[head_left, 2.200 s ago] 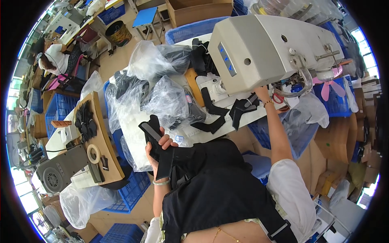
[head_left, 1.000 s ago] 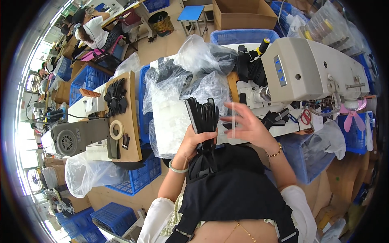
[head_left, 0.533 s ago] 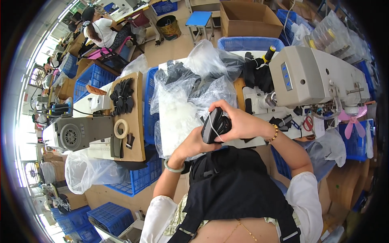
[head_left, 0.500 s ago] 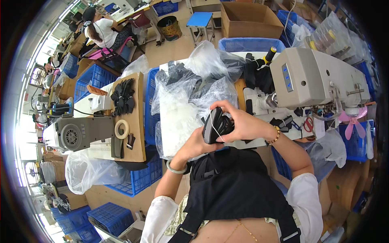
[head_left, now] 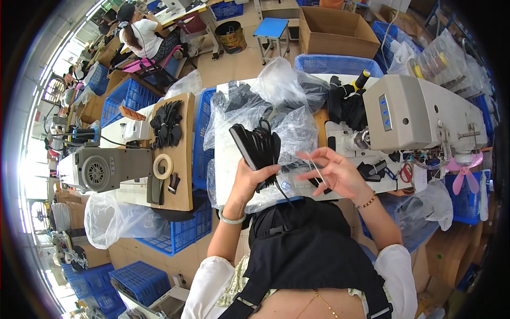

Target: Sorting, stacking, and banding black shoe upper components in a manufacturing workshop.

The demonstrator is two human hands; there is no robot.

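Observation:
My left hand (head_left: 252, 178) grips a bundle of thin black strips (head_left: 261, 146) at its lower end. The bundle stands tilted above the white table, its strips fanned a little at the top, with one strip end hanging below toward my apron. To its right, my right hand (head_left: 340, 175) is apart from the bundle, fingers spread and somewhat blurred. A thin white rubber band (head_left: 319, 171) hangs looped on those fingers. Behind both hands, clear plastic bags (head_left: 289, 127) with black pieces lie on the white table (head_left: 226, 159).
A sewing machine (head_left: 398, 111) stands at right, with red-handled scissors (head_left: 406, 173) and a small pink fan (head_left: 465, 173) by it. A brown board (head_left: 183, 181) at left carries black pieces and a tape roll (head_left: 163, 166). A co-worker (head_left: 146, 37) sits at far left.
The white band has come off the black bundle and is now on my right hand's fingers. My hands have parted: the left moved left with the bundle, the right moved right.

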